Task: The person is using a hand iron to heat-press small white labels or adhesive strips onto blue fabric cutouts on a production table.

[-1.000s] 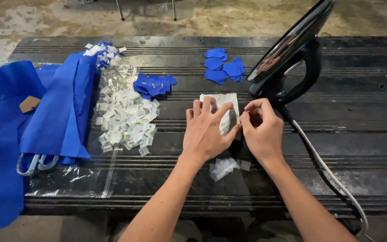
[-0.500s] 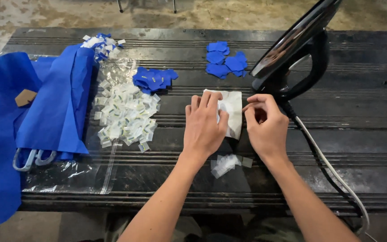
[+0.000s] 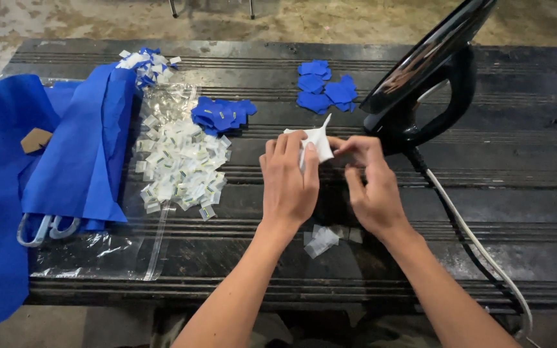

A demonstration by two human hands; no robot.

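Even daylight, soft shadows, sharp focus, slight edge distortion.

Bare forearms, sleeveless to the frame edge (no gloves, rings).

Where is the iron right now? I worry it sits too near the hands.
In the head view the black iron stands tilted on the dark table, upper right, just beyond the right hand and right of the blue fabric pieces.
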